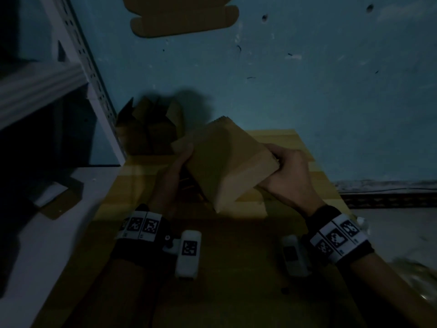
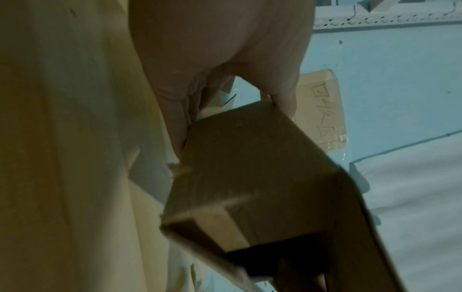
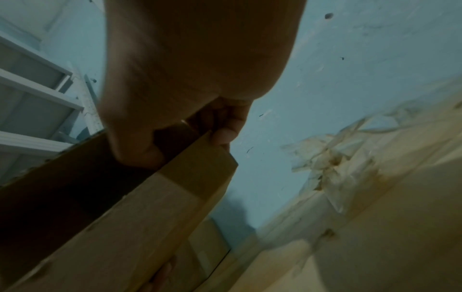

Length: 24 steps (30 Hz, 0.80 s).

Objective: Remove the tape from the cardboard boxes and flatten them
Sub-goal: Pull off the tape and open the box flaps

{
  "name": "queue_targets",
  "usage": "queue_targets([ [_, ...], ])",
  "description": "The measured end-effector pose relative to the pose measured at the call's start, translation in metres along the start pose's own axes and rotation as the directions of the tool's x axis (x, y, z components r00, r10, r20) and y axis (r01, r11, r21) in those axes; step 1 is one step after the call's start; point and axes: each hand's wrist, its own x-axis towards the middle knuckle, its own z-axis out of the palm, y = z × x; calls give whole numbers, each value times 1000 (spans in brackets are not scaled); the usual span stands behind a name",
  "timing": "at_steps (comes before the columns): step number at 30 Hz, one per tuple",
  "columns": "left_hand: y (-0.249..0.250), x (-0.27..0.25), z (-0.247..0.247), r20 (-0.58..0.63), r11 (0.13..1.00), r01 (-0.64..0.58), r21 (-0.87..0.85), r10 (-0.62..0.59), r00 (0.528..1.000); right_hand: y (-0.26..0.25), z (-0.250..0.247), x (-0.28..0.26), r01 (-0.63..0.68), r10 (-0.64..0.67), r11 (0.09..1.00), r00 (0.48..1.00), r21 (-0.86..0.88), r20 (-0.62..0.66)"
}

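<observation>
Both hands hold small cardboard box (image 1: 222, 162) up, tilted, over yellow surface (image 1: 295, 147). L hand (image 1: 176, 166) grips far-left end, thumb on top. R hand (image 1: 286, 176) grips near-right end, fingers curled round edge.

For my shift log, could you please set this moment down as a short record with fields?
held item: small cardboard box, lifted and tilted above the yellow surface
left hand: grips the box's left end
right hand: grips the box's right end, fingers curled over its edge
tape on box: cannot tell, picture dim
behind: opened boxes by the white shelf upright
on floor: flattened cardboard
</observation>
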Motion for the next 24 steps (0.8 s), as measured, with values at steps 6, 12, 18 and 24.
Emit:
queue_targets([
  [6, -3, 0, 0, 0, 1000, 8, 20, -8, 1000, 4, -9, 1, 6, -11, 997, 998, 73, 58],
  [12, 1, 4, -6, -27, 999, -13, 48, 14, 1000, 9, -2, -5, -1, -4, 999, 993, 44, 114],
  [18, 7, 0, 6, 33, 977, -211, -10, 211, 977, 6, -2, -1, -172, 170, 968, 985, 184, 30],
  [24, 3, 2, 9, 91, 917, -391, 74, 384, 919, 15, 0, 2, -253, 268, 952, 960, 172, -75],
])
